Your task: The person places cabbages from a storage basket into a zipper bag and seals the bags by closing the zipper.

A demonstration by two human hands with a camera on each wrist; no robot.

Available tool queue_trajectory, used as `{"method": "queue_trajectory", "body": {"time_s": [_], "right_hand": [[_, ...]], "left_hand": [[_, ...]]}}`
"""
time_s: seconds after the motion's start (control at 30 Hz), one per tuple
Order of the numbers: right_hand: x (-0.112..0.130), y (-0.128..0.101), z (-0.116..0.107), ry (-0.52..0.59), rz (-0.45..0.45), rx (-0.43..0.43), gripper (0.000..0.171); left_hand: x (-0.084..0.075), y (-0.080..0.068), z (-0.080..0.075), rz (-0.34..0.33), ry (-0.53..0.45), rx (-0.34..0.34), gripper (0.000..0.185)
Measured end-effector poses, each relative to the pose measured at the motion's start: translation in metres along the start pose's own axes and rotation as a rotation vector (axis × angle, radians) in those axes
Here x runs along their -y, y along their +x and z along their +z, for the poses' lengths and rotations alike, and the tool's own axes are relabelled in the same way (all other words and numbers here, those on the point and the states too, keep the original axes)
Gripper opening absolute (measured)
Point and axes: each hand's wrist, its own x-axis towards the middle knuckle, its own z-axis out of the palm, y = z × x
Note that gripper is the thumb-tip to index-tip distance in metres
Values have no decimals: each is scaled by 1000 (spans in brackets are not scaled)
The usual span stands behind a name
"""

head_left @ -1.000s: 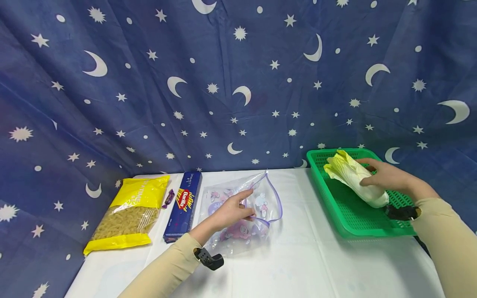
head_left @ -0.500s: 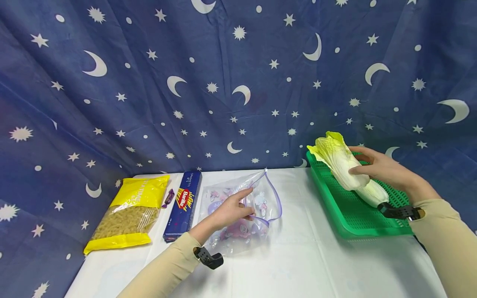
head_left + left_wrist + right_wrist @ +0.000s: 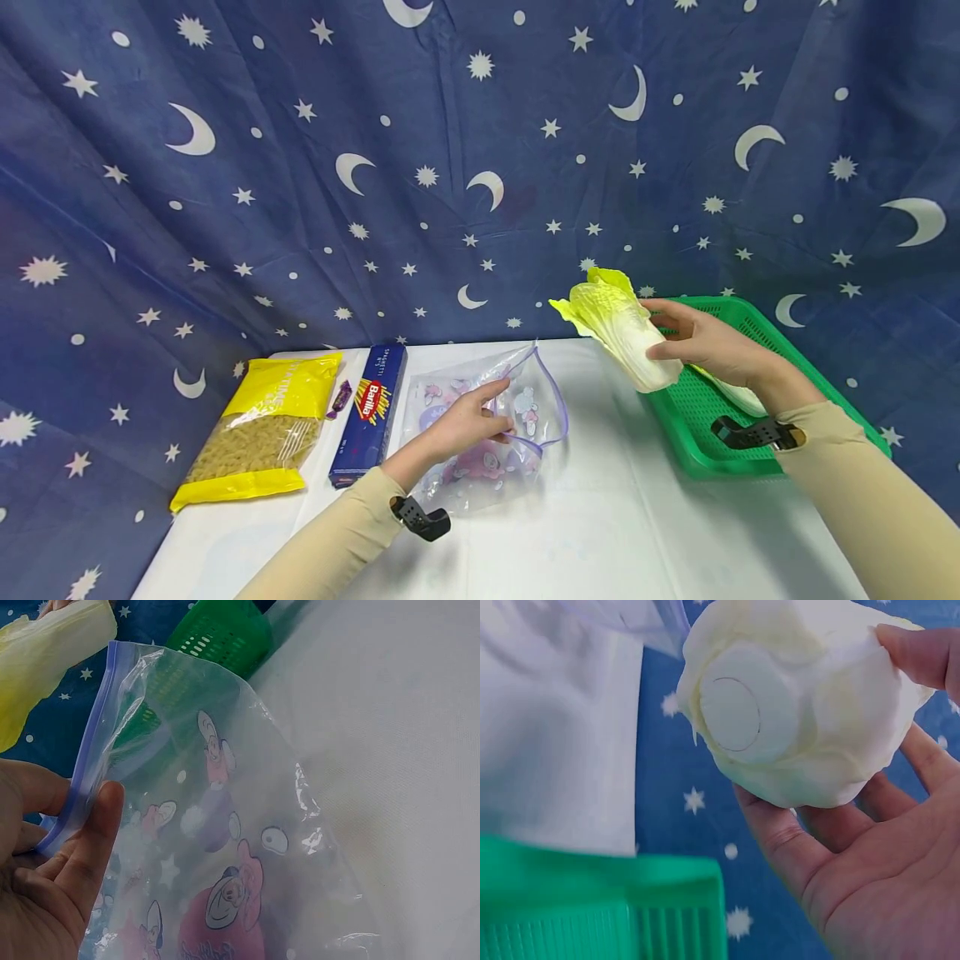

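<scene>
Green basket [image 3: 705,454]; navy star-moon cloth [image 3: 450,167]; yellow pasta bag [image 3: 258,429]; pale-yellow cabbage [image 3: 618,329].

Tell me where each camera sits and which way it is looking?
Head: on the person's head, facing forward and down at the table; both hands and sleeves show.
Left wrist: on the left wrist, looking at the zip bag; left hand pinches its rim.
Right wrist: under the right hand, looking at the cabbage stem end.
All three views show the cabbage and green basket.
</scene>
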Motion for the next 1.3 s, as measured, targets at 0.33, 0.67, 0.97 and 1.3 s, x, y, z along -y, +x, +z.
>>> {"method": "queue_trajectory", "body": {"time_s": [0.33,0.67,0.97,1.3], "right_hand": [[-11,16,35,51,-48,66,85],[-39,26,63,164,-90,150,81],[-56,24,76,122,-64,206,75],[-59,23,84,-211,-19,164,67]], "left_hand": [[1,3,-1,-27,-32,-13,79],[1,5,-3,-28,-54,-35,77],[2,5,-5,-16,-167,-28,79],[5,8,-4,-29,-138,-16,81]]}}
